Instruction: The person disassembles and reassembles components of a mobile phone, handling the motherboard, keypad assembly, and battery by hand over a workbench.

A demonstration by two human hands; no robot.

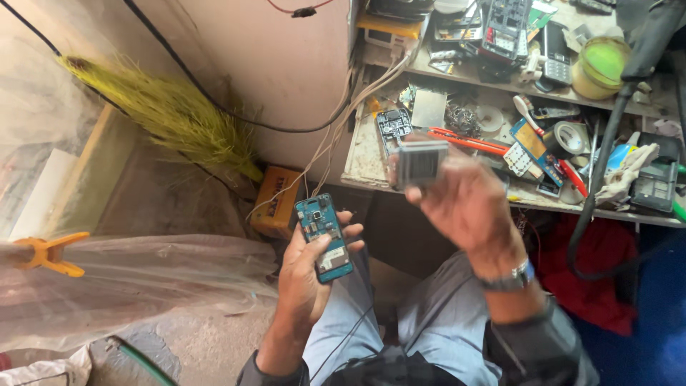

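Fingers [341, 230]: curled around opened blue phone [323, 237], left hand [307, 275], above lap.
Right hand [464, 204]: pinching small grey part [421, 163], raised before workbench front edge [457, 196].
Risk: likely drop, loose fingertip pinch, blurred.
Beyond: broom [164, 111], left.

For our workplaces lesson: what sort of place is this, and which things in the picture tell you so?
Probably a small phone repair stall. The left hand holds an opened phone, the right hand a grey part, and the bench is piled with boards and tools.

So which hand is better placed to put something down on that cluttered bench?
Right, probably. The right hand holds a small grey part raised at the workbench edge; the left hand holds the opened blue phone lower, over the lap.
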